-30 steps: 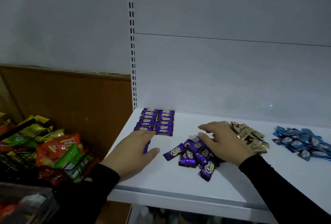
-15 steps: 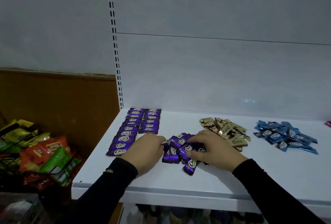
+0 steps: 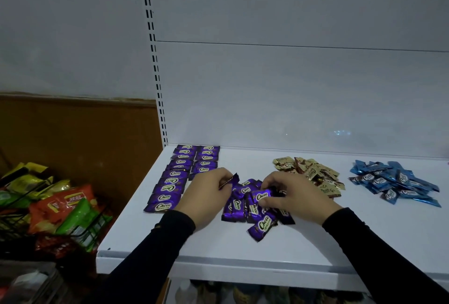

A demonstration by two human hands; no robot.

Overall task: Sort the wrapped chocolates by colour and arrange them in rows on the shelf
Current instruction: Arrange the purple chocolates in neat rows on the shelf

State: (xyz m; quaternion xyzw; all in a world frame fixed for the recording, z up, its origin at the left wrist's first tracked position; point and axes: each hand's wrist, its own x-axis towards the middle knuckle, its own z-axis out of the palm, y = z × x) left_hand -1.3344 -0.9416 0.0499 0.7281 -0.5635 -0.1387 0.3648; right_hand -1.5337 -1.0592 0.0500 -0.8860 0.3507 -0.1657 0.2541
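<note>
Since half a second ago my left hand (image 3: 209, 192) lifted a purple chocolate (image 3: 229, 180) in a pinching grip, right hand (image 3: 295, 195) pinching another on the purple pile (image 3: 252, 209); two purple rows (image 3: 187, 175) laid on the shelf (image 3: 243, 250), gold pile (image 3: 313, 175) and blue pile (image 3: 393, 182) unsorted.

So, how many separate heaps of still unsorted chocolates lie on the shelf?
3: a purple heap under both hands, a gold heap behind the right hand, and a blue heap at far right.
</note>
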